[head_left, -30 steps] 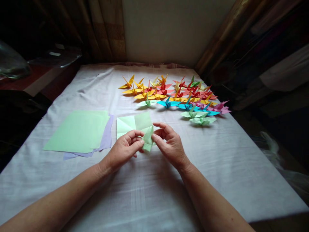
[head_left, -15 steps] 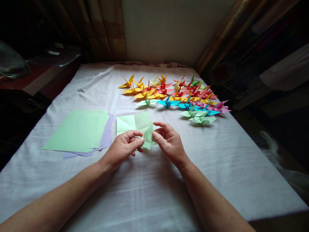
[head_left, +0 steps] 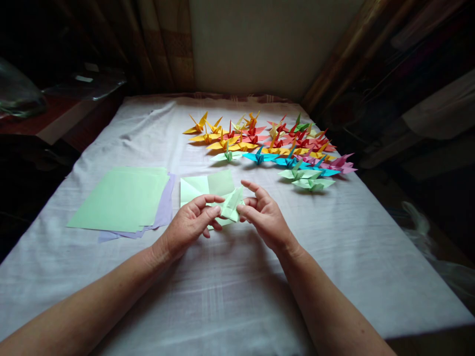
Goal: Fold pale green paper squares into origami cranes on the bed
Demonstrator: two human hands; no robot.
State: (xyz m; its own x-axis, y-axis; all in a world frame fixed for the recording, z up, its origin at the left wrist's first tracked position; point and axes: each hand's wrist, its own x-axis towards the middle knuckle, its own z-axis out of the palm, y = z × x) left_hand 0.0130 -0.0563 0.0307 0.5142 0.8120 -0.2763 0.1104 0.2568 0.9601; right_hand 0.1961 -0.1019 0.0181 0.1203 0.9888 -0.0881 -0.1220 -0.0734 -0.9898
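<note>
A small, partly folded piece of light green paper (head_left: 232,204) is held just above the table between both hands. My left hand (head_left: 189,223) pinches its left side with thumb and fingers. My right hand (head_left: 264,215) grips its right side the same way. Under and behind the fold lies a creased light green square sheet (head_left: 203,185), flat on the white cloth (head_left: 222,287). Several finished paper cranes (head_left: 267,144) in yellow, orange, red, blue, pink and green stand in rows farther back, to the right.
A stack of light green sheets (head_left: 122,199) over lilac ones (head_left: 165,207) lies to the left of my hands. Dark furniture (head_left: 55,118) borders the table's left side, and curtains and a pale wall (head_left: 260,44) stand behind it.
Both hands have lifted the folded green piece slightly and turned it, so it now lies more sideways between the fingertips. Nothing else on the table has moved.
</note>
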